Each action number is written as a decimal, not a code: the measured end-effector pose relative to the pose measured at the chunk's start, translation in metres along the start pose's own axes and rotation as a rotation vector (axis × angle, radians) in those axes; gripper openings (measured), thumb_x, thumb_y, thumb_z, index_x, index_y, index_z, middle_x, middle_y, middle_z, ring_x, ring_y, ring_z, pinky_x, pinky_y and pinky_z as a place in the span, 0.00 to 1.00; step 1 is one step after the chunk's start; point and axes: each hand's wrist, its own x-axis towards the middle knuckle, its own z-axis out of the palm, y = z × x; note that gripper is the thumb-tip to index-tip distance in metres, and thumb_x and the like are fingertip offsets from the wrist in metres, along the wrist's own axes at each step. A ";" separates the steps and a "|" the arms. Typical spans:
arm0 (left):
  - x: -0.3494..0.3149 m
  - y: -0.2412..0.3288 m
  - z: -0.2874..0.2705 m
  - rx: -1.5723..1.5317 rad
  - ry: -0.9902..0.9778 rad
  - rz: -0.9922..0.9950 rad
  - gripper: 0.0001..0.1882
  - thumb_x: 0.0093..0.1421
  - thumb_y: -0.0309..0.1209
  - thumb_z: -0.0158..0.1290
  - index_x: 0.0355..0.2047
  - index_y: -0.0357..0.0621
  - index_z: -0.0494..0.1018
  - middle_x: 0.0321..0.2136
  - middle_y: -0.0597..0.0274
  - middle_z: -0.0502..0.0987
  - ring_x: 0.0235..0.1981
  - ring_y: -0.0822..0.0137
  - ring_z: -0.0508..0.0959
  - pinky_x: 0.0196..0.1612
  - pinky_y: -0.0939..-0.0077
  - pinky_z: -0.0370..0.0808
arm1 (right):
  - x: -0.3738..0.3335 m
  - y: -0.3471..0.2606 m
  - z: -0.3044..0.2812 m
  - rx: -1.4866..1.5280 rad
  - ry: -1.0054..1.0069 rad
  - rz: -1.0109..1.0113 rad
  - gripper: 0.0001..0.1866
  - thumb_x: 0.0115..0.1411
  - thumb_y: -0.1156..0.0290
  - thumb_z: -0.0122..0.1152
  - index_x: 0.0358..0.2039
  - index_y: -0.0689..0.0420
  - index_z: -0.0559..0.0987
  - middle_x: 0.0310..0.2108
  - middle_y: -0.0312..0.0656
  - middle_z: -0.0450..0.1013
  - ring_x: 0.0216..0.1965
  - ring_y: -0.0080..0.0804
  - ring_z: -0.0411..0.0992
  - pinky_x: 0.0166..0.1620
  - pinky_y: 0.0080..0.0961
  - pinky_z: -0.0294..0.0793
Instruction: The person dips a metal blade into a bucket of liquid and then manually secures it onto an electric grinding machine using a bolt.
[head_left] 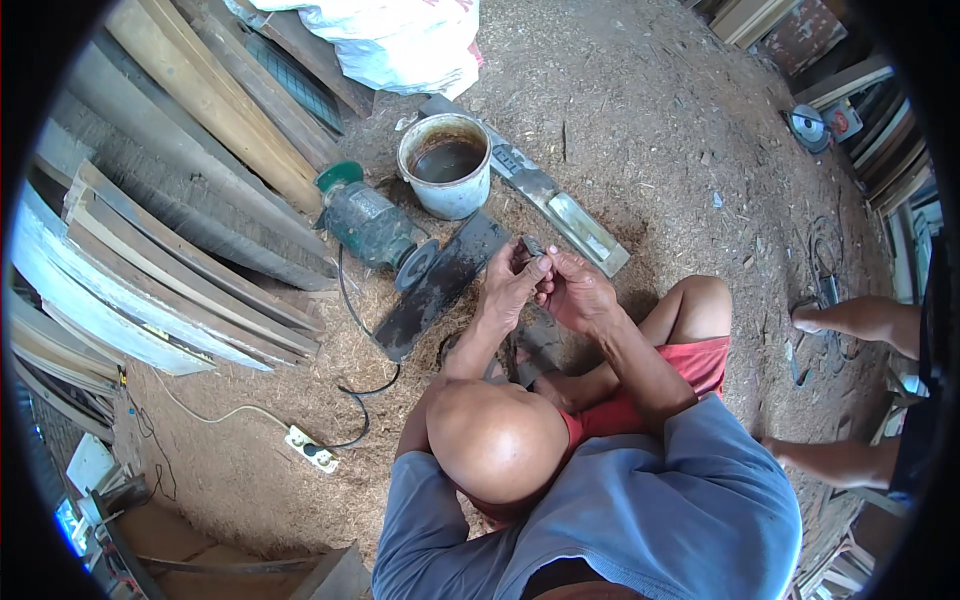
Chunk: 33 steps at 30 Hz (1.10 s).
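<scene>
My left hand (502,290) and my right hand (584,294) meet in front of my knees, fingers pinched together. Between their fingertips is a small dark metal piece (532,245); its exact kind is too small to make out. Beneath and left of the hands lies a dark, wet-looking board (425,312). Just beyond it stands a pale bucket (452,196) holding murky liquid. A green bench grinder (372,226), its grey wheel facing the board, sits to the left. A pale rectangular block, perhaps a sharpening stone (582,226), rests on a long plank (519,172) beyond my right hand.
A cord runs from the grinder to a power strip (312,450) on the dirt floor. Curved timber planks (185,265) are stacked at left. A white sack (400,40) lies at the back. Another person's legs (860,327) and a circular saw (808,128) are at right.
</scene>
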 end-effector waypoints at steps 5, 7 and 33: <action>-0.001 -0.003 -0.005 0.003 0.007 0.019 0.21 0.56 0.37 0.64 0.42 0.41 0.68 0.26 0.66 0.75 0.23 0.75 0.75 0.21 0.84 0.71 | -0.001 0.001 0.007 -0.007 0.023 0.011 0.12 0.63 0.59 0.60 0.27 0.51 0.76 0.20 0.26 0.67 0.21 0.16 0.63 0.28 0.19 0.70; -0.001 -0.003 -0.007 -0.005 0.008 0.012 0.21 0.55 0.37 0.64 0.42 0.41 0.68 0.27 0.65 0.75 0.24 0.75 0.75 0.21 0.84 0.71 | 0.000 0.002 0.006 -0.005 0.022 0.011 0.12 0.63 0.59 0.60 0.27 0.52 0.76 0.20 0.26 0.67 0.21 0.17 0.63 0.29 0.20 0.69; -0.003 -0.004 -0.010 -0.023 0.018 -0.007 0.19 0.56 0.35 0.64 0.42 0.41 0.69 0.25 0.65 0.75 0.22 0.74 0.75 0.19 0.82 0.71 | 0.003 0.007 0.003 -0.018 0.035 0.029 0.12 0.64 0.59 0.59 0.26 0.52 0.76 0.20 0.27 0.66 0.23 0.18 0.64 0.29 0.21 0.69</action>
